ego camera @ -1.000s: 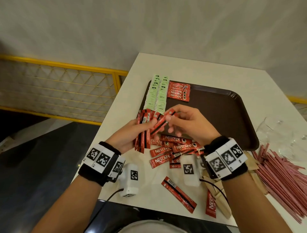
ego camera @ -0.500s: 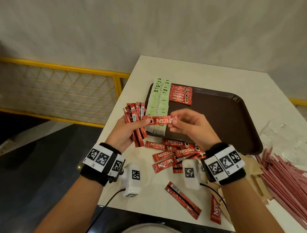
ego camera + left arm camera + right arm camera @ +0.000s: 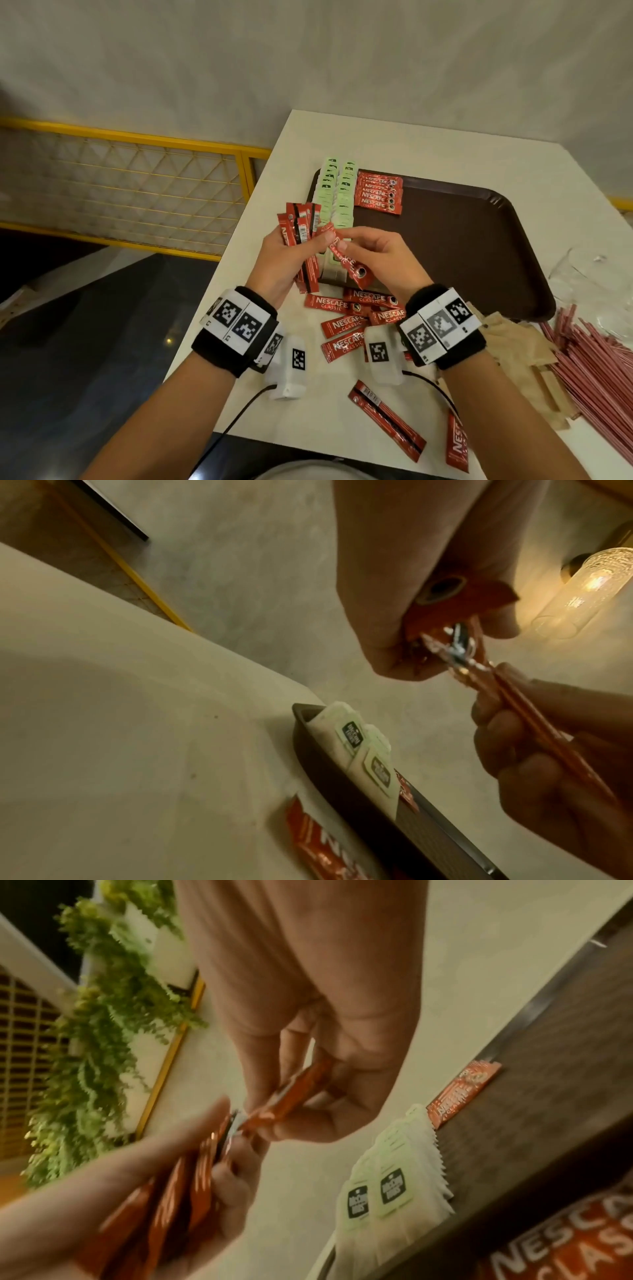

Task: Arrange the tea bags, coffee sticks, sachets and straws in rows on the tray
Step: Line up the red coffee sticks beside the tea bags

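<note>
My left hand (image 3: 291, 253) grips a fanned bundle of red coffee sticks (image 3: 299, 224) above the tray's near left corner. My right hand (image 3: 373, 250) pinches one more red coffee stick (image 3: 349, 262), its upper end against my left thumb and the bundle. In the left wrist view the bundle (image 3: 441, 615) shows between curled fingers. The right wrist view shows that stick (image 3: 301, 1088) pinched. On the dark brown tray (image 3: 472, 240) lie two rows of green tea bags (image 3: 337, 192) and a short row of coffee sticks (image 3: 378, 193).
Loose coffee sticks (image 3: 346, 323) lie on the white table (image 3: 411, 144) below my hands, two more (image 3: 387, 419) near its front edge. Brown sachets (image 3: 520, 349) and a pile of red straws (image 3: 596, 359) sit at right, clear plastic (image 3: 589, 277) beyond. A yellow railing (image 3: 137, 140) runs left.
The single stick in my right hand has turned from level to slanting down to the right. My left hand's bundle has risen and fanned out above the tray's corner.
</note>
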